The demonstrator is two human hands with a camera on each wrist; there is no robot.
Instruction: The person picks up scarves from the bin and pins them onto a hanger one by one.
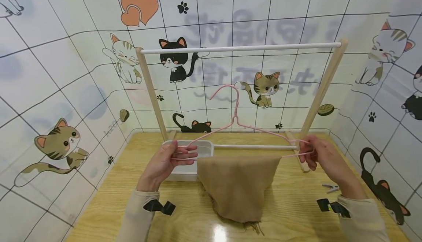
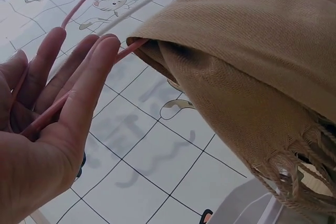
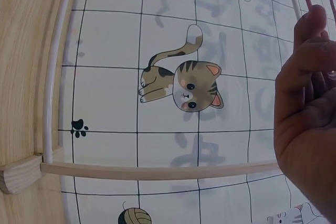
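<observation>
A pink clothes hanger [image 1: 235,119] is held up in front of me, its hook pointing up and curving to the left. A tan fringed scarf [image 1: 239,187] hangs folded over the hanger's lower bar. At the left end, my left hand [image 1: 163,163] holds the hanger between thumb and fingers; in the left wrist view, the wire crosses the palm and fingers [image 2: 89,82] and runs into the scarf's fold. My right hand [image 1: 324,157] grips the right end with curled fingers. In the right wrist view, part of that hand [image 3: 310,98] shows at the right edge.
Behind the hanger stands a wooden rack with a white top rod [image 1: 244,48] and a white lower rod [image 1: 254,147]. A white tub [image 1: 182,176] sits on the wooden table [image 1: 108,212], partly behind the scarf. A small clothespin [image 1: 330,187] lies near my right wrist.
</observation>
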